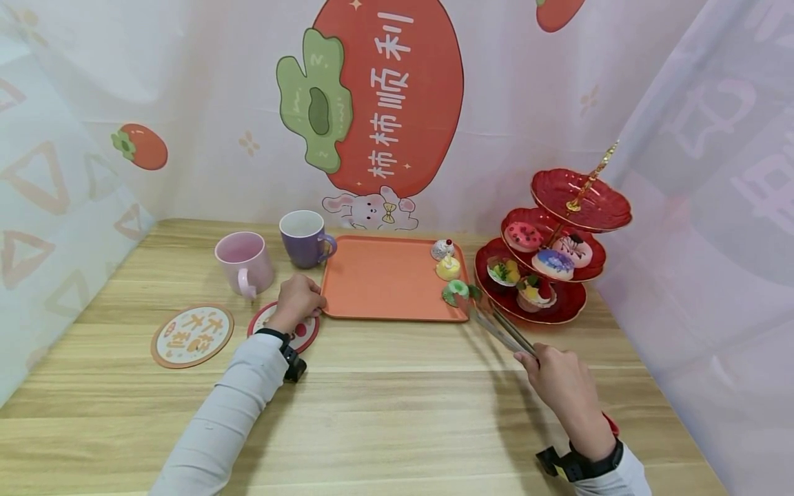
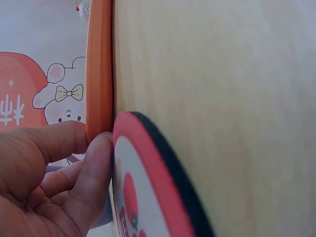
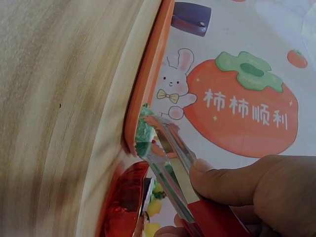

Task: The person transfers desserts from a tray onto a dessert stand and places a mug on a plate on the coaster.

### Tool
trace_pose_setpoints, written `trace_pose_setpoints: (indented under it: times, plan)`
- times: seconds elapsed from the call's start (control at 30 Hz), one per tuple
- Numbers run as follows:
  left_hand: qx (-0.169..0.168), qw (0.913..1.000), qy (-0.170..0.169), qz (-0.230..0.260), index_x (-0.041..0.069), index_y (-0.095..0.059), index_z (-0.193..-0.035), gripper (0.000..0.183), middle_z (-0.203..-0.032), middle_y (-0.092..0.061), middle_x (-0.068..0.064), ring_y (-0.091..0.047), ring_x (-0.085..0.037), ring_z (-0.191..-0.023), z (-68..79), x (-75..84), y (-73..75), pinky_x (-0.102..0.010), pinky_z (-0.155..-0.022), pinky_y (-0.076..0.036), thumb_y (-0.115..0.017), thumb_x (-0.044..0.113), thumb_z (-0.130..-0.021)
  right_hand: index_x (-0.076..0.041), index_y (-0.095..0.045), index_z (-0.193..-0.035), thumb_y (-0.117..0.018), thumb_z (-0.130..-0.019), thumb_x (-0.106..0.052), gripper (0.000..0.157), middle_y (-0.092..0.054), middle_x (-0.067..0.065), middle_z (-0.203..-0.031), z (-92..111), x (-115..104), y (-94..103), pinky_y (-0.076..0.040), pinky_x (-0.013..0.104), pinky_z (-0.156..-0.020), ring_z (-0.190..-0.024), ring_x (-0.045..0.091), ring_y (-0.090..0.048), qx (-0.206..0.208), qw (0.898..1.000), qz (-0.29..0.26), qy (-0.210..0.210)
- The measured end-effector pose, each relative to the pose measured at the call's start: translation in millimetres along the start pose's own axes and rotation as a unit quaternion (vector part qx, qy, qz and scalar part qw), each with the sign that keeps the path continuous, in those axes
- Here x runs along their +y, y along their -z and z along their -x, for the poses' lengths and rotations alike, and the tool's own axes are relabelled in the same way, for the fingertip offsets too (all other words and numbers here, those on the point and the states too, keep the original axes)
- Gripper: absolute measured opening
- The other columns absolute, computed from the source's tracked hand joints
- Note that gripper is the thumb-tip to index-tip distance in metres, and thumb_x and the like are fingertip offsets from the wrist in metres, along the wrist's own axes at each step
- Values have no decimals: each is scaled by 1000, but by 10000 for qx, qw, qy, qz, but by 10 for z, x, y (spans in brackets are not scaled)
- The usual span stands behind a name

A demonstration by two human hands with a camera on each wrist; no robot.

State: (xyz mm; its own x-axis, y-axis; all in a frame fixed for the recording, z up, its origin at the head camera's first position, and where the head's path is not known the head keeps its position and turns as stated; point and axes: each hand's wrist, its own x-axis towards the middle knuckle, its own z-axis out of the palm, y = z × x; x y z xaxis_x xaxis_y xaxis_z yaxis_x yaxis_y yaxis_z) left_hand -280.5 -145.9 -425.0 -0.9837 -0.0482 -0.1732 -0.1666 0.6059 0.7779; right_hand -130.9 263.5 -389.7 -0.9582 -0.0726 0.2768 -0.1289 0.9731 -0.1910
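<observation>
With thumb and forefinger my left hand (image 1: 299,302) pinches the near left corner of an orange tray (image 1: 384,279), seen up close in the left wrist view. Below that hand lies a red-rimmed coaster (image 2: 145,173), partly covered. My right hand (image 1: 561,382) grips metal tongs (image 1: 501,331) with a red handle (image 3: 217,219). The tongs' tips are at a green cake (image 1: 457,289) in the tray's near right corner; whether they squeeze it I cannot tell. Behind it on the tray sit a yellow cake (image 1: 448,268) and a cherry-topped whitish cake (image 1: 442,249).
A red three-tier stand (image 1: 564,315) stands right of the tray, with several pastries on its lower two tiers. At the left are a pink mug (image 1: 245,258), a purple mug (image 1: 302,244) beside the tray, and an orange-rimmed coaster (image 1: 192,336). A printed curtain (image 1: 217,103) hangs behind.
</observation>
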Motion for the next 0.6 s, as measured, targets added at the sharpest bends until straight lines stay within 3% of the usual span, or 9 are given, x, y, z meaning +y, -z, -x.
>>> trace_pose_setpoints:
  times: [0.6]
  plan:
    - [15,10000,47,-37,-4,-69,-81,9,-58,-61,-7,-58,-14,-46,-5,-9,-10,-26,-41,-48,-69,-1,-73,-11,-44,-60,-70,-83,-27,38,-34,1,-47,-70,-31,-37,-30,37,-38,-40,24,-40,-36,10000,86,-11]
